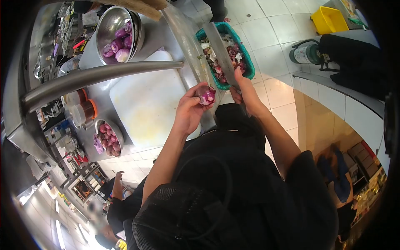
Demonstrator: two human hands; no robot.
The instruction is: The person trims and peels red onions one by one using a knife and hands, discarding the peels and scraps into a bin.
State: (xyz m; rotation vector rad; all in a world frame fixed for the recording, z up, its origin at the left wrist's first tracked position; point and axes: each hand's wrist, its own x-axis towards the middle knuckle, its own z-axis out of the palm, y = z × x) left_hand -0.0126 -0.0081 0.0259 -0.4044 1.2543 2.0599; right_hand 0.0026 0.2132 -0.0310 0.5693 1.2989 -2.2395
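Observation:
In the head view my left hand is closed around a red onion, its purple skin partly peeled to a paler patch. My right hand grips a large wide-bladed knife, the blade pointing away from me over a bin. That bin, lined in green, holds onion skins and scraps below the blade. The onion is beside the blade, apart from it. To the left lies a white cutting board on the steel counter. The fingers of my right hand are partly hidden around the handle.
A steel bowl of peeled onions stands at the counter's far end; another bowl holds unpeeled ones. A metal rail crosses above the board. Orange-rimmed containers, a yellow bucket and a fire extinguisher are around. Another person stands at lower left.

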